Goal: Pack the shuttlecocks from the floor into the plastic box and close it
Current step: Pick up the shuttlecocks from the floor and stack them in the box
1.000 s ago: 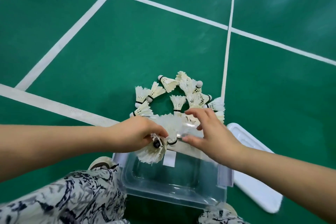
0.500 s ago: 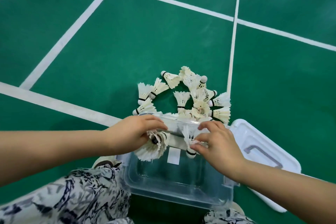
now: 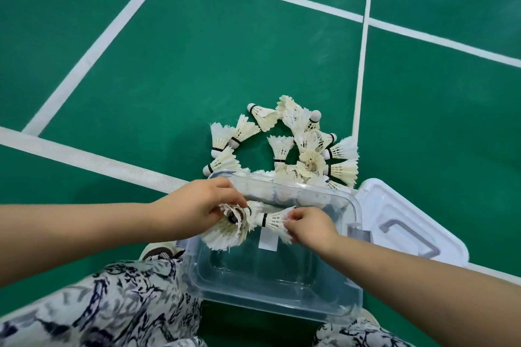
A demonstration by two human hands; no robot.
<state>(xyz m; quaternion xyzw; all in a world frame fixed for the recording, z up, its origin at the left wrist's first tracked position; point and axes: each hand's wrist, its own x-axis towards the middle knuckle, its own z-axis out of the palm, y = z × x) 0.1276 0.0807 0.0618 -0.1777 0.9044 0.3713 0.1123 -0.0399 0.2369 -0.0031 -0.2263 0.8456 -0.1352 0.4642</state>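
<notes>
A clear plastic box (image 3: 282, 298) stands open on the green floor between my knees. My left hand (image 3: 197, 205) grips a bunch of white feather shuttlecocks (image 3: 228, 231) over the box's far-left part. My right hand (image 3: 307, 225) pinches the feathers of a single shuttlecock (image 3: 273, 220) lying sideways, its black-banded cork toward the bunch. Several more shuttlecocks (image 3: 296, 146) lie in a loose ring on the floor just beyond the box's far rim.
The box's white lid (image 3: 408, 222) with a grey handle lies on the floor to the right of the box. White court lines (image 3: 361, 87) cross the green floor. My patterned trouser knees (image 3: 107, 304) and a shoe (image 3: 160, 252) flank the box.
My right hand has drawn back from the pile with one shuttlecock and now holds it over the box beside the left hand's bunch. The view shifted, showing more of the lid.
</notes>
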